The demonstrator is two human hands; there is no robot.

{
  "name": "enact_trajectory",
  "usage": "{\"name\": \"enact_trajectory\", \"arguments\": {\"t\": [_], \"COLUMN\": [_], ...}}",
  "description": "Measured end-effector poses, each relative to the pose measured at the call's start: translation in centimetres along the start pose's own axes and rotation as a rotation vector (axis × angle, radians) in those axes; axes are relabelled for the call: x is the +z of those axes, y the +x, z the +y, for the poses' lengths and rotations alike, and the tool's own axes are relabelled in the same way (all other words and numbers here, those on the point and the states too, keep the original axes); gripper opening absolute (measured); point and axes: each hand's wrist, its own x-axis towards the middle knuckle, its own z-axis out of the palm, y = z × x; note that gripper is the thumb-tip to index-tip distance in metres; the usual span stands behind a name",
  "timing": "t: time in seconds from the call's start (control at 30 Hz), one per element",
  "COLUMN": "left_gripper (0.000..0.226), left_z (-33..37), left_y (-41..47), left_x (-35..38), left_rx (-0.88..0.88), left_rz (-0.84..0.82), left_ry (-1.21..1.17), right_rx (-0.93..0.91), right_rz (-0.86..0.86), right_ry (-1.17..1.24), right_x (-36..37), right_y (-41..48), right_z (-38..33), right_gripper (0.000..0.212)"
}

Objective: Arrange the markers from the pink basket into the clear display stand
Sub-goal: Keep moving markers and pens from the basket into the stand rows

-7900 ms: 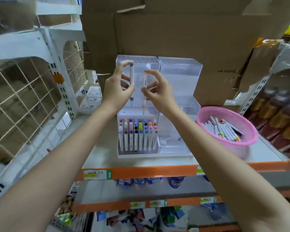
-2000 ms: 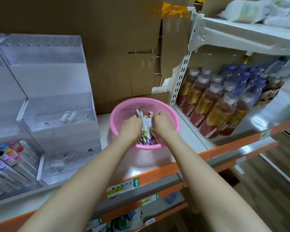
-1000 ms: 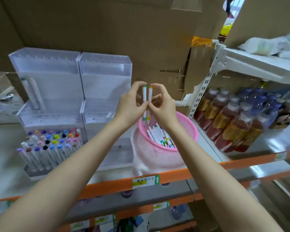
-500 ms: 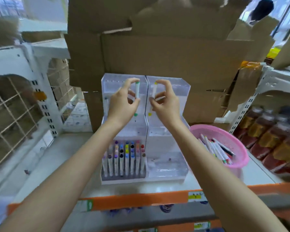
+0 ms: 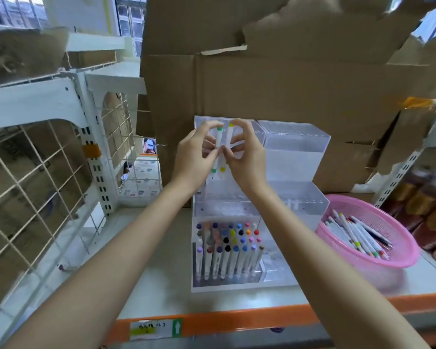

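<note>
Many capped markers are sitting upright in the front, lowest step of the clear stand, nearest the orange shelf edge, and they are filling it as far as I can judge. Just behind and above them, the middle step is lying bare, its holes facing up.

Directly over that step, 2 hands are hovering side by side, nearly touching. The left hand is pinching a green-capped marker between thumb and fingertips. The right hand is pinching a yellow-capped marker the same way. Both markers are hanging close to vertical, leaning slightly left at the bottom, with their lower tips above the middle step and apart from it.

So the coming move is looking like a straight drop. The holes are lying below the tips, not off to a side, and each hand is equally near.

Off to the right on the same shelf, the pink basket is holding the loose markers not yet placed. Farthest back, the top step is appearing bare against brown cardboard.
</note>
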Motion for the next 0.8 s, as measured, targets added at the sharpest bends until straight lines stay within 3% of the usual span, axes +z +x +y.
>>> {"name": "enact_trajectory", "arguments": {"t": [0.53,0.8], "left_gripper": [0.044,0.044], "left_z": [-2.0,-2.0], "left_y": [-0.1,-0.1], "left_x": [0.2,0.1], "left_rx": [0.112,0.087], "left_rz": [-0.013,0.000], "left_ry": [0.120,0.106], "right_rx": [-0.075,-0.084], "right_rz": [0.030,0.075], "right_ry": [0.031,0.024], "right_x": [0.8,1.5], "right_y": [-0.7,-1.2], "right_z": [1.7,2.2], "right_gripper": [0.038,0.039]}}
